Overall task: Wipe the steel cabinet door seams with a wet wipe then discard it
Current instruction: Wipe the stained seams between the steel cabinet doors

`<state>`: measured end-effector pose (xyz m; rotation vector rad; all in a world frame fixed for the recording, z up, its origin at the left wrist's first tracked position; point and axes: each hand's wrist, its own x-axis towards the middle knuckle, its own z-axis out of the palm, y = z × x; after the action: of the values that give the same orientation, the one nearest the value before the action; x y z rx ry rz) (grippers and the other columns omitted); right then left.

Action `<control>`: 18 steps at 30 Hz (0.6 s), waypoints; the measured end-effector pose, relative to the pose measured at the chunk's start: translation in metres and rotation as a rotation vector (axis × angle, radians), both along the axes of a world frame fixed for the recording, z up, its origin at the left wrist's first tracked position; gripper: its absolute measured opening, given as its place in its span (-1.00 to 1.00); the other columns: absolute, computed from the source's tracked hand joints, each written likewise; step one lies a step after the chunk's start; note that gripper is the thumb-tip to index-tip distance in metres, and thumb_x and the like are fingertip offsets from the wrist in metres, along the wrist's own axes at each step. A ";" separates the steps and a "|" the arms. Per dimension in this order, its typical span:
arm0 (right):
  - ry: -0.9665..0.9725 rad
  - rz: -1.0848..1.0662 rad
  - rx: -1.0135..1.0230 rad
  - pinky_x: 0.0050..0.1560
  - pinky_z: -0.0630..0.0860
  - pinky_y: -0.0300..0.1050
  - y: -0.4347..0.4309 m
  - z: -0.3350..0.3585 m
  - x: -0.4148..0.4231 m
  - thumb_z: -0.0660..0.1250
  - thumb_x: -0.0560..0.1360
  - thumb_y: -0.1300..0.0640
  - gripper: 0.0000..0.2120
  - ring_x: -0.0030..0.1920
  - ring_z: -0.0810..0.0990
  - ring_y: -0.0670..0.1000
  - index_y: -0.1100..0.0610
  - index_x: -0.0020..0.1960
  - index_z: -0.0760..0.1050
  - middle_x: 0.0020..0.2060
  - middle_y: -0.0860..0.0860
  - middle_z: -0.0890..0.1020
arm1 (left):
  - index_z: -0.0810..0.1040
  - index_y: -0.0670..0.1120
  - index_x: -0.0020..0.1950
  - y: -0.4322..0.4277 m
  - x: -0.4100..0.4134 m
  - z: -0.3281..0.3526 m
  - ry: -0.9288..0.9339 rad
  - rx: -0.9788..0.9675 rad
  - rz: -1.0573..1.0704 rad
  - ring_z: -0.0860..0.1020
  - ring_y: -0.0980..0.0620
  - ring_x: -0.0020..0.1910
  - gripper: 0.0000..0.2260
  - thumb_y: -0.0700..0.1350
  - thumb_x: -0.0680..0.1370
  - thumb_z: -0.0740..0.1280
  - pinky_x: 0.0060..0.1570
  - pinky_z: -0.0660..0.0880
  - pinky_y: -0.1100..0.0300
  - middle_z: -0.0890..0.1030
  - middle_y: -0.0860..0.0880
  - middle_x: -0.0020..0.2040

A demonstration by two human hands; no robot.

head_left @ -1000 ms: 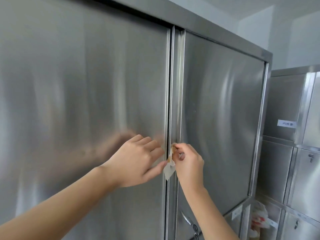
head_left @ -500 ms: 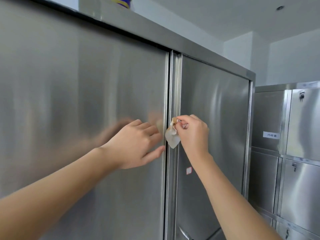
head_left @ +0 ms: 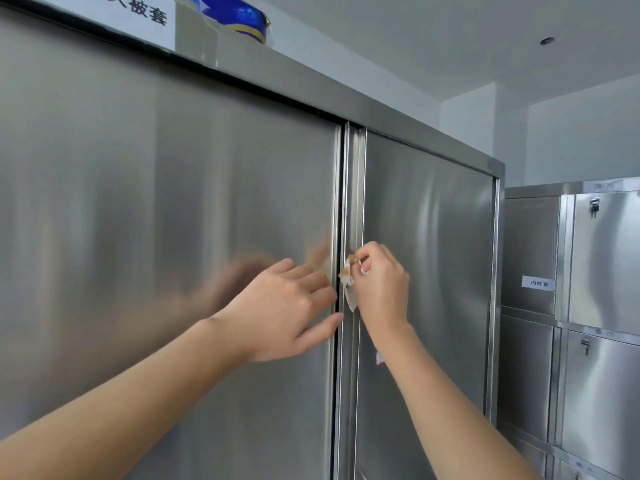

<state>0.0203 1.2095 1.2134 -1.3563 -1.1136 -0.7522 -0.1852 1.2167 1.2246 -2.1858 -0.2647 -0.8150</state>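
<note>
While the wipe sits on the seam, the relation that counts is vertical: the narrow upright seam point(head_left: 346, 202) between the two brushed steel sliding doors runs straight up and down, with unwiped length both above and below the fingers, so the coming stroke likely has to follow that axis. The small crumpled white wet wipe point(head_left: 348, 289), stained brown-orange at its top, is at mid-height on the seam, pinched between thumb and forefinger of the right hand point(head_left: 379, 282), the other fingers curled in behind. It touches the steel strip just right of the dark gap. The left hand point(head_left: 287, 310) holds nothing: fingers loosely bent, side by side, tips against the right edge of the left steel door point(head_left: 173, 237), thumb stretched toward the seam just below the wipe. The right hand is the nearer one to the wipe, left just beside. Count: one wipe, one centre seam, two doors (left one, right steel door point(head_left: 426, 254)), two hands. Far right stands a bank of steel lockers point(head_left: 530, 258). A blue printed pack point(head_left: 239, 19) lies on the cabinet top. No bin in view for discarding.
</note>
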 end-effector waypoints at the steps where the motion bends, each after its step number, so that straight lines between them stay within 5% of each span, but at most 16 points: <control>1: 0.016 0.004 0.001 -0.35 0.44 -0.03 0.000 -0.006 0.000 0.43 0.41 0.30 -0.85 -0.34 0.52 0.11 0.12 -0.21 0.48 -0.29 -0.03 0.53 | 0.57 -0.05 -0.05 0.001 -0.001 -0.003 -0.002 0.000 0.001 0.54 -0.10 -0.17 -0.53 0.19 0.68 -0.01 -0.11 0.46 -0.02 0.62 -0.01 -0.07; 11: 0.108 0.038 -0.173 -0.38 0.47 -0.02 -0.008 -0.126 0.001 0.46 0.37 0.31 -0.78 -0.37 0.49 0.01 0.06 -0.27 0.46 -0.33 -0.12 0.46 | 0.56 -0.04 -0.04 0.001 -0.013 -0.044 0.018 -0.077 -0.010 0.53 -0.08 -0.20 -0.59 0.17 0.68 0.04 -0.13 0.48 0.00 0.59 0.00 -0.10; 14: 0.155 0.070 -0.267 -0.40 0.39 -0.14 -0.016 -0.171 0.002 0.46 0.32 0.34 -0.73 -0.39 0.40 -0.06 0.04 -0.30 0.44 -0.41 -0.17 0.36 | 0.55 -0.02 -0.05 -0.003 -0.013 -0.074 0.021 -0.147 -0.029 0.52 -0.07 -0.21 -0.63 0.15 0.67 0.06 -0.13 0.47 0.01 0.59 0.01 -0.09; 18: 0.272 0.170 -0.359 -0.32 0.35 -0.36 -0.036 -0.218 0.001 0.48 0.38 0.26 -0.77 -0.31 0.51 -0.08 -0.01 -0.28 0.50 -0.36 -0.11 0.51 | 0.56 -0.05 -0.03 -0.003 -0.013 -0.124 0.083 -0.251 0.010 0.52 -0.10 -0.17 -0.54 0.17 0.69 -0.02 -0.09 0.46 -0.01 0.59 -0.01 -0.06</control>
<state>0.0214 1.1733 0.9957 -1.5844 -1.1608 -0.2390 -0.1978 1.2136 1.1008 -2.4436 -0.3523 -0.7155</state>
